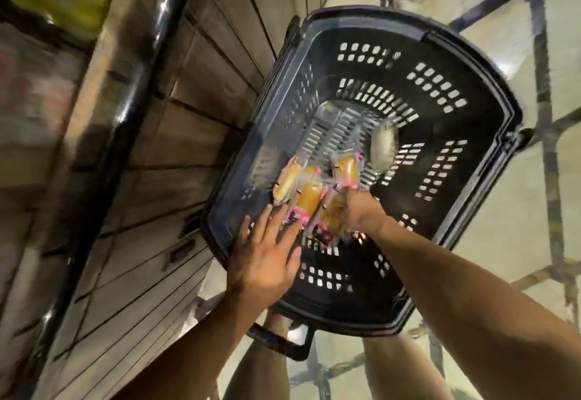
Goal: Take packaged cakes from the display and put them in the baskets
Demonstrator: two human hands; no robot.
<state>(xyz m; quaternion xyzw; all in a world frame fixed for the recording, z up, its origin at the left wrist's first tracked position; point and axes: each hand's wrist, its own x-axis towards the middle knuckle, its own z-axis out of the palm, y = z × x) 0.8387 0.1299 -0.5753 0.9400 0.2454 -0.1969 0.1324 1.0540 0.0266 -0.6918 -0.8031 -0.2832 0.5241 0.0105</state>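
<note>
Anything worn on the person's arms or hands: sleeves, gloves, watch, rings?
Nothing visible. The left hand and right hand are bare, without gloves, rings or a watch; the left forearm and right forearm are bare to the frame edge, no sleeve showing.

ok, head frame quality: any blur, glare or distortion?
Head view: heavy motion blur on the shelved display; wide-angle lens bends its glossy black rail; clear-wrapped golden cakes in the black perforated plastic basket smeared, labels unreadable; left hand and right hand sharper; glare on the floor.

No readable text anywhere, the pink-edged print on the cake wrappers (309, 201) too blurred.
</note>
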